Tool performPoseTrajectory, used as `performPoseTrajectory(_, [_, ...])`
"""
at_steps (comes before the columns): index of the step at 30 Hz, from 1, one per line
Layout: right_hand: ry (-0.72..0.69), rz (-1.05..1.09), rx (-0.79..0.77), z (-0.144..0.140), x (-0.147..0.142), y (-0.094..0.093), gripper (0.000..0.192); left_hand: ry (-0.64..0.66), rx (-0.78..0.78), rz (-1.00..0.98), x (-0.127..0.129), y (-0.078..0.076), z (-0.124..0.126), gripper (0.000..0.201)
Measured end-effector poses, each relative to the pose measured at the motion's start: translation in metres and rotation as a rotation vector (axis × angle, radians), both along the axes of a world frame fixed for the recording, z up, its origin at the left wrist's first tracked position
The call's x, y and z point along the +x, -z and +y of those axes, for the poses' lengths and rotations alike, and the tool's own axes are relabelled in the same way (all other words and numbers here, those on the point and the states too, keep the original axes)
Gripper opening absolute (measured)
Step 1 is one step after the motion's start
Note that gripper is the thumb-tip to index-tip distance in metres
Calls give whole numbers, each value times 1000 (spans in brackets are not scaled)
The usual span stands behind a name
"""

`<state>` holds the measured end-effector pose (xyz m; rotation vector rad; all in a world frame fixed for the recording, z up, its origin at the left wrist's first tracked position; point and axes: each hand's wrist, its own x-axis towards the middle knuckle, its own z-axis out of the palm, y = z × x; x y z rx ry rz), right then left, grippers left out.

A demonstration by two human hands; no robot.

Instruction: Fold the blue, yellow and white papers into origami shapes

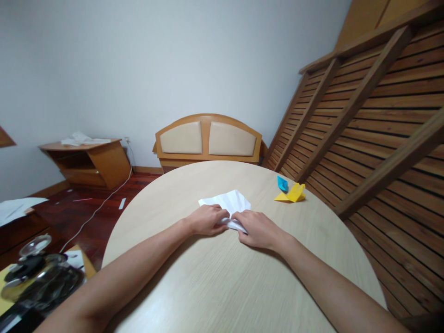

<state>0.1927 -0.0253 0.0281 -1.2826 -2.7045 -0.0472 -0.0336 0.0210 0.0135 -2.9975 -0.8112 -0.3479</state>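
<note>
A white sheet of paper (231, 202), partly folded with creases fanning out, lies near the middle of a round light-wood table (215, 286). My left hand (206, 220) presses on the paper's near left edge, fingers curled over it. Touching it from the other side, my right hand (258, 229) pinches the near right part of the same paper. Both hands meet at the paper's near edge, which they partly hide.
A small blue folded paper (282, 183) and a yellow folded paper (293, 193) lie at the table's right. Behind stand a wooden headboard (208, 138), slatted wooden frames (374, 138) on the right, a low cabinet (88, 162), and glassware (38, 270) at lower left.
</note>
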Motion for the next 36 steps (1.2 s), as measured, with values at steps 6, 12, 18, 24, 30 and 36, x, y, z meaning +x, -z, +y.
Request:
performPoseTrajectory(6, [0, -41, -5, 0, 0, -1, 13, 16, -9, -17, -3, 3, 2, 31])
performPoseTrajectory(12, [-37, -83, 7, 3, 2, 1, 14, 17, -10, 11, -2, 3, 3, 22])
performPoseTrajectory(18, [-72, -70, 15, 4, 5, 1, 14, 5, 6, -14, -2, 1, 3, 19])
performPoseTrajectory(24, [-138, 49, -78, 9, 13, 2, 21, -42, 44, 97, -2, -8, -2, 22])
performPoseTrajectory(30, [-133, 260, -177, 18, 21, 8, 20, -168, -44, 15, -3, -8, -2, 28])
performPoseTrajectory(36, [-151, 379, -216, 25, 21, 16, 22, -310, -178, -127, -1, 0, 6, 22])
